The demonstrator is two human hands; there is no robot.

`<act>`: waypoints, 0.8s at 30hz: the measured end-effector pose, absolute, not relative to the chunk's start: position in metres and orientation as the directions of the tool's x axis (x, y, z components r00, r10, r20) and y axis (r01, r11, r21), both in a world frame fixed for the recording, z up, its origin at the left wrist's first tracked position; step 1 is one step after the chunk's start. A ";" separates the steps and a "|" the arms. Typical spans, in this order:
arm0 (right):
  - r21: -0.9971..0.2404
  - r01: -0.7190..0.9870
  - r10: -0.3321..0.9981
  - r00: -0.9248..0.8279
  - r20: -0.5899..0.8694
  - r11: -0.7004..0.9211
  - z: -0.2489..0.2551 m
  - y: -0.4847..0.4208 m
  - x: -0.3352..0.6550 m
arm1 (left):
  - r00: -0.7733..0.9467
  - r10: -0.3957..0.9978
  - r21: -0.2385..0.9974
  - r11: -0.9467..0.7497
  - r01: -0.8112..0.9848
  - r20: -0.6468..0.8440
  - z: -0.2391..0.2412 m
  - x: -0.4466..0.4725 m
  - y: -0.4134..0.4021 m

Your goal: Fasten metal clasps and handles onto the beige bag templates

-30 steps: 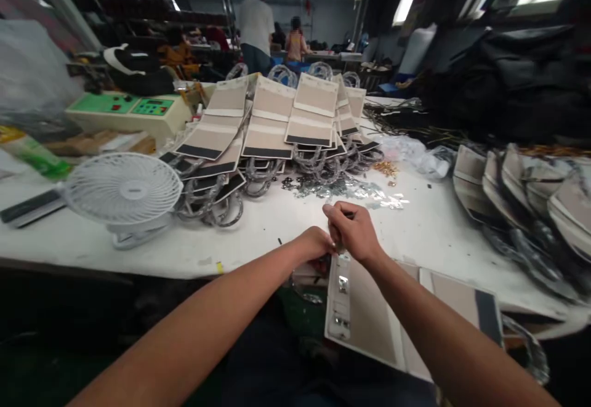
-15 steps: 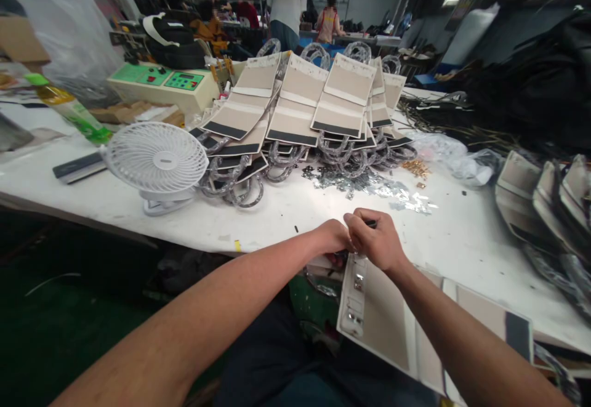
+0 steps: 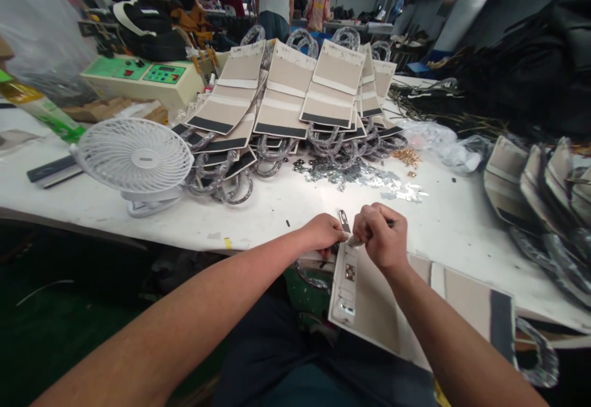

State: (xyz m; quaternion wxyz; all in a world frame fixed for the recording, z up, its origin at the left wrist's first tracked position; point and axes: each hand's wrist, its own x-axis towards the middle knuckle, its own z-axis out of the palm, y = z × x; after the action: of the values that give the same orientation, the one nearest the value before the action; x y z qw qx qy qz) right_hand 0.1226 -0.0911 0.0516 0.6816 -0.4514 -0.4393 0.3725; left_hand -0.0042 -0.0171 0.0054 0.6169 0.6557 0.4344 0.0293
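A beige bag panel (image 3: 378, 302) lies partly over the table's front edge and my lap, with small metal fittings (image 3: 349, 273) along its left end. At that end's far corner my left hand (image 3: 325, 233) is closed, fingertips gripping the edge. Just beyond those fingers a narrow metal plate (image 3: 343, 219) sticks out. My right hand (image 3: 382, 233) is a fist around a small dark-handled tool, whose handle end (image 3: 391, 223) shows beside the thumb; its kind is hidden. Both hands nearly touch over the corner. A plastic-wrapped handle (image 3: 538, 351) hangs from the panel's right end.
Beyond my hands lie loose metal plates (image 3: 364, 176) and gold-coloured fittings (image 3: 406, 158). Stacked bag panels (image 3: 284, 90) stand behind them, more panels (image 3: 510, 176) on the right. A white fan (image 3: 138, 154) and a control box (image 3: 148, 84) are at left. Two people stand farther back.
My right hand has moved slightly right, away from my left hand, opening a gap. The narrow metal plate now shows beyond my left fingers. The whole view has shifted a little.
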 end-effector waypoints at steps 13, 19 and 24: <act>-0.944 -0.122 0.910 0.329 0.253 0.307 0.051 -0.094 0.125 | 0.619 0.627 0.841 0.112 0.529 -0.473 0.003 -0.003 -0.018; -0.897 -0.183 0.869 0.385 0.311 0.402 0.052 -0.097 0.134 | 0.609 0.637 0.840 0.117 0.529 -0.472 0.005 -0.003 -0.018; -0.913 -0.215 0.885 0.398 0.242 0.347 0.044 -0.095 0.134 | 0.602 0.638 0.837 0.127 0.532 -0.480 0.006 -0.003 -0.019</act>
State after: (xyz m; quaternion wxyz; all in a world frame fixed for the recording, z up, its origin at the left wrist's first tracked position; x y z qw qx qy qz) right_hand 0.1336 -0.0951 0.0435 0.7198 -0.4251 -0.3939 0.3820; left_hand -0.0030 -0.0194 0.0060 0.6054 0.6593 0.4437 0.0436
